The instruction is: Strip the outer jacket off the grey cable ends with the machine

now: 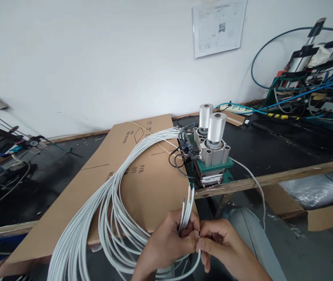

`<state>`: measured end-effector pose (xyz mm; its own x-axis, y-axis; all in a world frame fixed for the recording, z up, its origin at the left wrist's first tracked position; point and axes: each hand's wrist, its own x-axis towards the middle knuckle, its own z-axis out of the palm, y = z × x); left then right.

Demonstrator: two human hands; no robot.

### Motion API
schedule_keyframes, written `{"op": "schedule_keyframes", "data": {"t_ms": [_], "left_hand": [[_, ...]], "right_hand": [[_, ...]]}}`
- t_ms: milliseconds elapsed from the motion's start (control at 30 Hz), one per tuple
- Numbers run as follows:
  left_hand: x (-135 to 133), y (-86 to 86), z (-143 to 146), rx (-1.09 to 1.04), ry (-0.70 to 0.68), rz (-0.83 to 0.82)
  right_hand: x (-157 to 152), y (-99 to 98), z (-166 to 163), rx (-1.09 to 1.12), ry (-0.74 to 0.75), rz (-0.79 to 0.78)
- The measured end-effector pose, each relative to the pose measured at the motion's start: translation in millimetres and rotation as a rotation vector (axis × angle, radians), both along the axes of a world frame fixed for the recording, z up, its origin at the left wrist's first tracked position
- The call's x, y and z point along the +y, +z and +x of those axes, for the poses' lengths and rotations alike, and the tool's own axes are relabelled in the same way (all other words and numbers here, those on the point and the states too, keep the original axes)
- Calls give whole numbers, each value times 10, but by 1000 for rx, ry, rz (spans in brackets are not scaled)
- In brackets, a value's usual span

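A big loop of thin white cables (pixel 116 203) lies over a flattened cardboard box (pixel 143 171) on the black bench. My left hand (pixel 166 242) is closed around several cable ends (pixel 187 205), which stick up with coloured tips showing. Just to its right, my right hand (pixel 219 244) pinches one white cable between thumb and forefinger, touching the left hand. Beyond the cable tips stands a small pneumatic press (pixel 211 152) with two ribbed silver cylinders on a green base, at the bench's front edge.
The wooden bench edge (pixel 271 179) runs right. A power strip (pixel 236 109) and a machine with blue hoses (pixel 309 89) sit at the back right. Dark tools (pixel 5 148) lie at the left. A cardboard box (pixel 327 218) sits on the floor.
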<state>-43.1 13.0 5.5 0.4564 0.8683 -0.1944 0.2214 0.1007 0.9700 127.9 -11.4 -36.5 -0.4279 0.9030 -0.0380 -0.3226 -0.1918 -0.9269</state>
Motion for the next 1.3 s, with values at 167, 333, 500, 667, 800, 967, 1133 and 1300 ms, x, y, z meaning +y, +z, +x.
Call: {"op": "schedule_keyframes", "data": {"t_ms": [167,333,500,667,800,967,1133,1300], "left_hand": [[26,-13,-14,-67,-40,-49],[38,-55,-40,-66,-62,-47],[39,-7,-34,-25,-85,-44],[4,44,-1,32,-96,16],[-30,-9,31,-28,-13,31],[-82,-92,42,-168,93,-7],[-119,-87,47,-241,152,-56],[-141,-103,48,-333,118,-86]], "right_hand": [[-20,5,0,22,37,-46],[-5,-34,-7,34,71,-49],[-12,-37,24,-16,87,-17],[-28,51,59,-115,60,18],[-9,30,39,-57,-6,20],[0,-148,-57,102,-82,24],[-12,-292,-129,217,-115,24],[-4,-324,-137,233,-116,11]]}}
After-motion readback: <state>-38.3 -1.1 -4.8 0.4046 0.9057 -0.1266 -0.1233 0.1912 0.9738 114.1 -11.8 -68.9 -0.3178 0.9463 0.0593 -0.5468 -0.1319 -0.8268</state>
